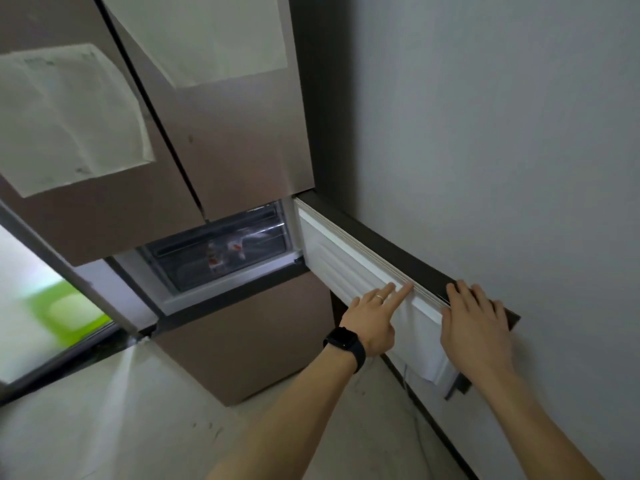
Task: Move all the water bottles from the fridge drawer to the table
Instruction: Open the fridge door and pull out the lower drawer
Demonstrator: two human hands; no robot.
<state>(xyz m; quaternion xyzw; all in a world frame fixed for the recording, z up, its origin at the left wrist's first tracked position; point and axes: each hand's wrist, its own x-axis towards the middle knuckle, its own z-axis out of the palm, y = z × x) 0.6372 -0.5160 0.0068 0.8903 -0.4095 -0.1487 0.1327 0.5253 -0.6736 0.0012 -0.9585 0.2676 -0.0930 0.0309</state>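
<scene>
Both hands, left hand (372, 318) and right hand (476, 322), rest fingers apart on the swung-open door (349, 261); beyond their tips the bottles (227, 252) sit untouched in the drawer (194, 268).

You are looking down at a pale grey, speckled floor (114, 424), which carries a tall brown-fronted fridge (242, 341) standing far and centre, close beside the grey wall on the right. Inside its open lower compartment sits a clear plastic drawer (221, 254), and in it lie blurred clear water bottles with red-and-white labels (227, 254); you cannot count them.
</scene>
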